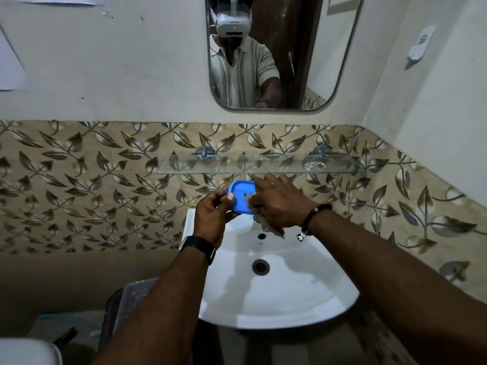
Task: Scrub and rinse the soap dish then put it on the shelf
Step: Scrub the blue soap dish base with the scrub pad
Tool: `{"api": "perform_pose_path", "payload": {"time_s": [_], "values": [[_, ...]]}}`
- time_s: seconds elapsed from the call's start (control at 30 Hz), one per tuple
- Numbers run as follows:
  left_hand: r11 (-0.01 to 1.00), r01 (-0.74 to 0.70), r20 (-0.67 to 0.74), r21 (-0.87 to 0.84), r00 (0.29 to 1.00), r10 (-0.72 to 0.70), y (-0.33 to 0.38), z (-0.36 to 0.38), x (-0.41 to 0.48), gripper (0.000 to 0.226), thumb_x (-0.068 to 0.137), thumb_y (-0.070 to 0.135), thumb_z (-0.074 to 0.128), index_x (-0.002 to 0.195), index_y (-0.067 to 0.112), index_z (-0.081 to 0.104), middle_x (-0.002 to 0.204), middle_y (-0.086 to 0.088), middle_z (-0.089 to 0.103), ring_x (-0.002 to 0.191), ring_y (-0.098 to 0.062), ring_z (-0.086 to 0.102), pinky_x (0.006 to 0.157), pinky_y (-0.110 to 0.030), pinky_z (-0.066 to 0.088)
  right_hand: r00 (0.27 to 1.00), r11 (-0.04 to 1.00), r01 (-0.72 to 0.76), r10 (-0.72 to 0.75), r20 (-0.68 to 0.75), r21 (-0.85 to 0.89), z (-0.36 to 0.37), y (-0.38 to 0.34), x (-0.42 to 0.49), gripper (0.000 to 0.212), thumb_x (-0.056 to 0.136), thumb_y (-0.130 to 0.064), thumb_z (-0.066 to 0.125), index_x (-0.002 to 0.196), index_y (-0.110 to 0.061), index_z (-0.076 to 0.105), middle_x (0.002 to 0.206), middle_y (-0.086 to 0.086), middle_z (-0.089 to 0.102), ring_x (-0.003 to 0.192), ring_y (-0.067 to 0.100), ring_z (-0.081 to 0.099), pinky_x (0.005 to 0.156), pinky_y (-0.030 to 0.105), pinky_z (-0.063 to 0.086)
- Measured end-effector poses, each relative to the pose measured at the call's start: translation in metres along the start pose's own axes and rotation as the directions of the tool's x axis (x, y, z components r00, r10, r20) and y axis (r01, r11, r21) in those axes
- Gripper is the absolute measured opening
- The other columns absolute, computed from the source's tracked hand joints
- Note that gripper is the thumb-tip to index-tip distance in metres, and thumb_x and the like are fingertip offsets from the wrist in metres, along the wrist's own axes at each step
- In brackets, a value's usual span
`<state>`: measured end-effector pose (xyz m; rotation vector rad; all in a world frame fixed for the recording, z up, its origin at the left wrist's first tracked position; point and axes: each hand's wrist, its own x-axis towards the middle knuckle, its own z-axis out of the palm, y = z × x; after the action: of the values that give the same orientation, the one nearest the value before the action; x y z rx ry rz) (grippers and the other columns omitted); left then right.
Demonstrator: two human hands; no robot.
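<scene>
A blue oval soap dish point(241, 192) with holes in its floor is held above the back of the white sink point(290, 293). My left hand point(213, 214) grips its left rim, thumb on top. My right hand point(280, 204) presses a brownish scrubbing cloth point(272, 229) against the dish's right side; most of the cloth is hidden under the fingers, with a scrap hanging below the palm. The glass shelf point(259, 164) is fixed to the leaf-patterned tiles just above both hands.
The sink's drain point(261, 266) and overflow hole point(261, 236) lie below the hands. A mirror point(276, 51) hangs above the shelf, and a white holder point(420, 43) sits on the right wall. A dark container point(126, 304) stands left of the sink.
</scene>
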<state>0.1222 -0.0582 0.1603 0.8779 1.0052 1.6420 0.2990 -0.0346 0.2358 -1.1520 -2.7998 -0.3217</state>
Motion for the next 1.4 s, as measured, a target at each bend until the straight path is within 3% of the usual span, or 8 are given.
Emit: {"api": "perform_pose_path", "payload": {"time_s": [0.2, 0.3, 0.4, 0.53, 0.67, 0.9, 1.17, 1.4], "values": [[1.0, 0.0, -0.018, 0.032, 1.0, 0.001, 0.003, -0.006, -0.001, 0.014, 0.097, 0.003, 0.059, 0.1, 0.014, 0.068, 0.083, 0.006, 0.078, 0.08, -0.012, 0.075, 0.067, -0.028, 0.061, 0.979, 0.967, -0.09, 0.042, -0.197, -0.239, -0.004, 0.005, -0.011, 0.02, 0.084, -0.03, 0.057, 0.083, -0.014, 0.069, 0.092, 0.008, 0.059, 0.086, 0.029, 0.051, 0.071, 0.043, 0.038], [1.0, 0.024, -0.042, 0.009, 0.999, -0.024, 0.003, -0.005, -0.001, 0.011, 0.097, 0.003, 0.059, 0.102, 0.007, 0.067, 0.086, -0.001, 0.076, 0.079, -0.014, 0.073, 0.066, -0.028, 0.061, 0.882, 0.979, -0.165, 0.2, -0.427, 0.117, -0.004, 0.0, -0.011, 0.021, 0.087, -0.026, 0.046, 0.084, -0.012, 0.061, 0.088, 0.012, 0.054, 0.082, 0.033, 0.05, 0.067, 0.043, 0.041], [0.999, 0.051, -0.038, -0.009, 0.998, -0.051, 0.001, 0.001, -0.003, 0.012, 0.096, 0.003, 0.059, 0.106, 0.0, 0.065, 0.088, -0.01, 0.069, 0.077, -0.019, 0.068, 0.069, -0.032, 0.062, 0.907, 0.9, -0.086, 0.248, -0.34, 0.427, 0.009, -0.011, -0.016, 0.024, 0.093, -0.027, 0.049, 0.104, -0.019, 0.068, 0.101, 0.007, 0.054, 0.096, 0.027, 0.05, 0.081, 0.04, 0.04], [0.993, 0.112, -0.062, -0.035, 0.992, -0.114, 0.0, 0.004, -0.003, 0.008, 0.094, 0.002, 0.062, 0.1, 0.005, 0.066, 0.086, -0.013, 0.068, 0.073, -0.023, 0.068, 0.064, -0.032, 0.061, 0.985, 0.968, -0.016, 0.059, -0.163, 0.251, 0.039, -0.02, -0.026, 0.041, 0.088, -0.029, 0.067, 0.127, -0.021, 0.059, 0.129, 0.009, 0.052, 0.114, 0.031, 0.048, 0.092, 0.043, 0.042], [0.967, 0.23, -0.049, -0.106, 0.97, -0.236, -0.003, 0.002, -0.003, 0.027, 0.093, -0.001, 0.061, 0.115, 0.015, 0.062, 0.078, -0.011, 0.075, 0.067, -0.022, 0.072, 0.064, -0.038, 0.063, 0.973, 0.97, -0.017, 0.072, -0.217, 0.244, 0.034, -0.014, -0.023, 0.023, 0.081, -0.02, 0.066, 0.102, -0.014, 0.059, 0.103, 0.01, 0.057, 0.093, 0.034, 0.054, 0.078, 0.042, 0.045], [0.936, 0.34, 0.036, -0.09, 0.94, -0.338, 0.001, -0.002, 0.0, 0.021, 0.094, -0.004, 0.053, 0.097, 0.006, 0.071, 0.087, -0.009, 0.078, 0.072, -0.022, 0.075, 0.063, -0.036, 0.062, 0.976, 0.962, 0.102, -0.047, -0.214, 0.254, 0.03, -0.01, -0.021, 0.03, 0.082, -0.012, 0.064, 0.112, -0.014, 0.065, 0.096, 0.01, 0.056, 0.087, 0.03, 0.052, 0.074, 0.036, 0.039], [0.911, 0.386, 0.004, -0.143, 0.921, -0.389, 0.015, 0.009, 0.003, 0.016, 0.094, 0.0, 0.057, 0.09, 0.003, 0.073, 0.072, -0.009, 0.076, 0.06, -0.02, 0.073, 0.051, -0.027, 0.058, 0.758, 0.945, 0.295, -0.32, -0.569, -0.139, 0.042, -0.016, -0.025, 0.022, 0.101, -0.002, 0.047, 0.109, -0.004, 0.067, 0.115, 0.023, 0.065, 0.103, 0.041, 0.059, 0.086, 0.049, 0.049], [0.913, 0.401, 0.055, -0.072, 0.916, -0.398, 0.015, 0.004, -0.001, 0.014, 0.097, 0.015, 0.06, 0.099, 0.008, 0.072, 0.092, -0.012, 0.07, 0.076, -0.026, 0.069, 0.065, -0.03, 0.061, 0.865, 0.973, 0.219, -0.159, -0.477, 0.074, 0.037, -0.009, -0.02, 0.032, 0.086, 0.009, 0.055, 0.112, -0.007, 0.067, 0.111, 0.014, 0.064, 0.098, 0.032, 0.057, 0.081, 0.042, 0.051]]}}
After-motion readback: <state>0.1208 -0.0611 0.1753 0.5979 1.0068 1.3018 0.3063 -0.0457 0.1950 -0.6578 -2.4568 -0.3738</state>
